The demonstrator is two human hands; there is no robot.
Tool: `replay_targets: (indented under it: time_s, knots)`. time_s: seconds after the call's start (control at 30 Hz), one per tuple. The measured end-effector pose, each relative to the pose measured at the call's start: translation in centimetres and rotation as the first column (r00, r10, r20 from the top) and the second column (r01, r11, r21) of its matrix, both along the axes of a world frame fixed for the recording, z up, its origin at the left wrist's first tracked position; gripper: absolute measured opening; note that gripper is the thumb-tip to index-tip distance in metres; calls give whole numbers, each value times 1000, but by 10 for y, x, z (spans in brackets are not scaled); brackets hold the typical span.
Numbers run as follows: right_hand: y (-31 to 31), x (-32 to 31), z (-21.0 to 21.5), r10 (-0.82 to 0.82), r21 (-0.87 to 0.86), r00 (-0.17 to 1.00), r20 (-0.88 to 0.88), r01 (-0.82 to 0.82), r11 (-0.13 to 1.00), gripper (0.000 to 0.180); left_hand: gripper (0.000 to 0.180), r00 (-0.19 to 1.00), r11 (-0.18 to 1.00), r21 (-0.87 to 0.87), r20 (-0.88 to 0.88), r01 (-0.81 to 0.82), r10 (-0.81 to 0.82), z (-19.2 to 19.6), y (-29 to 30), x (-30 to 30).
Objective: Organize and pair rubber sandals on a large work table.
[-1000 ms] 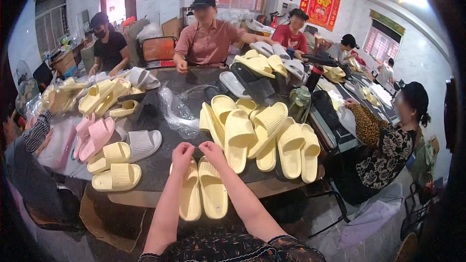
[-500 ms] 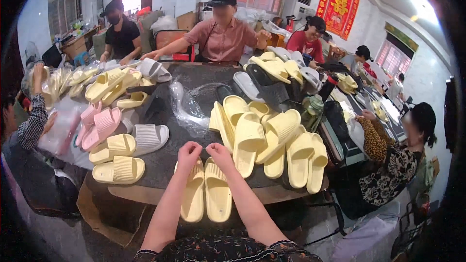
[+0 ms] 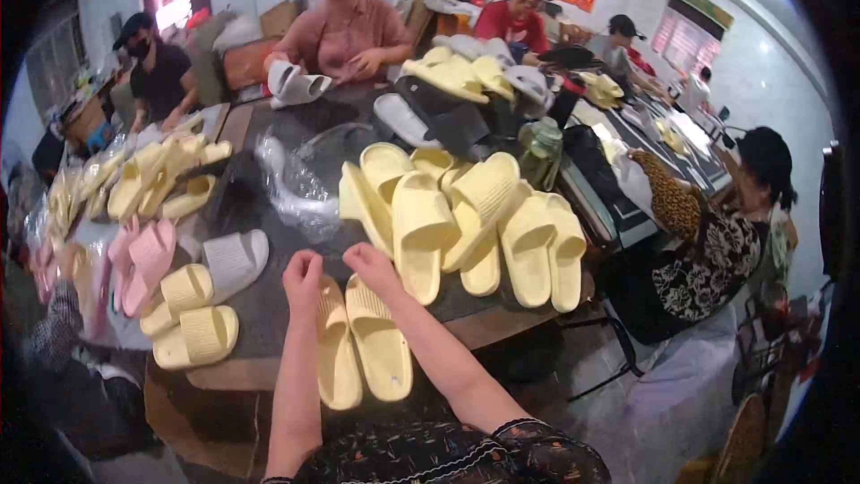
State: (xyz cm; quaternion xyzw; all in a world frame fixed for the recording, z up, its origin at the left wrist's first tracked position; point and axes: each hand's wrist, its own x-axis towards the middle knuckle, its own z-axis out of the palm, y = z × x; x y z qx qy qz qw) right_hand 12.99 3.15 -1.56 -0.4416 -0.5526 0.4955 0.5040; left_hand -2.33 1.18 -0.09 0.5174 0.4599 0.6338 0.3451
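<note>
Far left, we have yellow slippers in clear bags [image 3: 64, 193] crowding the edge of the counter [image 3: 269, 300], a checked sleeve [image 3: 61, 314] just below them. Next along, pink slippers [image 3: 150, 260], and nearer us two yellow slippers [image 3: 208, 336] side by side, a grey slipper [image 3: 237, 262] right up against them! Moving in, a crumpled clear plastic wrap [image 3: 300, 197] lies flat, and beyond it a pink-shirted co-worker [image 3: 354, 36] sits by some pale grey slippers [image 3: 300, 85].

Now to the middle: here's the left hand [image 3: 303, 271], raised, its grip drawn closed, fingertips bunched against the thumb. Below the hands, the pair of yellow slippers [image 3: 381, 345] lies side by side, straps away from us, heels reaching past the near edge. The right hand [image 3: 369, 263], just apart from the left, has its grip curled closed too; whether either pinches something thin, I can't tell.

On we go: a heap of yellow slippers [image 3: 425, 224] beside that right hand, a green bottle [image 3: 540, 151] behind it, and a co-worker in a floral top [image 3: 708, 278] at far right.
</note>
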Motion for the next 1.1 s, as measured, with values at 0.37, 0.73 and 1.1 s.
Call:
replay_targets:
  time_s: [0.37,0.73,1.1]
  knots:
    - [-1,5,-3,26,78,998,51,-30,997,16,5,991,995,-91,129,34,-22,8,-8,6]
    - [-3,-3,-9,56,77,998,16,-57,995,15,6,991,968,-213,19,135,-134,4,-13,1]
    - [-10,-3,12,34,87,991,130,-46,995,13,4,983,937,-306,-18,167,-181,-16,-4,-7]
